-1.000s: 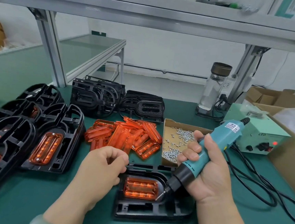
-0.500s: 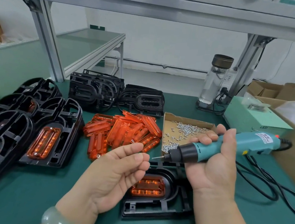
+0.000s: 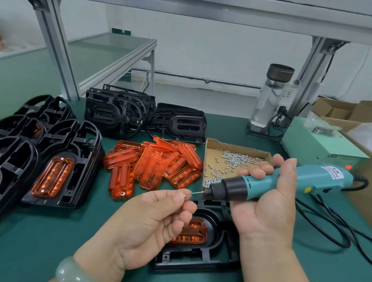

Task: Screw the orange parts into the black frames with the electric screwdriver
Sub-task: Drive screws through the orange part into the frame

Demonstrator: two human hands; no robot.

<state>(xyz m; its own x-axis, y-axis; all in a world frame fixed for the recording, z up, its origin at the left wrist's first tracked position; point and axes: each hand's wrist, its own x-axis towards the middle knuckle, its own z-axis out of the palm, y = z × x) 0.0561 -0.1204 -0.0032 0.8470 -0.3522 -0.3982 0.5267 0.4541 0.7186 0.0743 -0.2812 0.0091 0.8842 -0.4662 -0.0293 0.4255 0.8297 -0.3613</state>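
"Which step is this, then?"

"Loading a screw, I'd say. The left hand (image 3: 151,223) pinches a small screw (image 3: 185,194) between thumb and forefinger, right at the tip of the electric screwdriver (image 3: 289,181), which lies nearly level above the bench (image 3: 37,240). Screw and tip are as good as meeting, though I can't tell if they touch."

"And the other grip?"

"The right hand (image 3: 262,206) has fingers and thumb curled round the screwdriver's teal body, a closed, firm grip. The left grip is closed too, but only on the screw, with the other fingers curled loosely toward the palm."

"Where's the piece being worked?"

"Under both hands. There's a black frame (image 3: 194,263) flat on the bench with an orange part (image 3: 191,231) sitting in its well, half hidden by the left hand. I can't see which of its holes already has a screw."

"So what next?"

"My guess is they seat the screw on the tip, swing the tool upright over a hole at the orange part's end, and drive it. The tip must stay square, or the screw drops or goes in crooked."

"Supplies?"

"A cardboard tray of screws (image 3: 235,161) just behind the tool, a heap of loose orange parts (image 3: 153,167) beside it, and fitted frames (image 3: 66,164) at the left."
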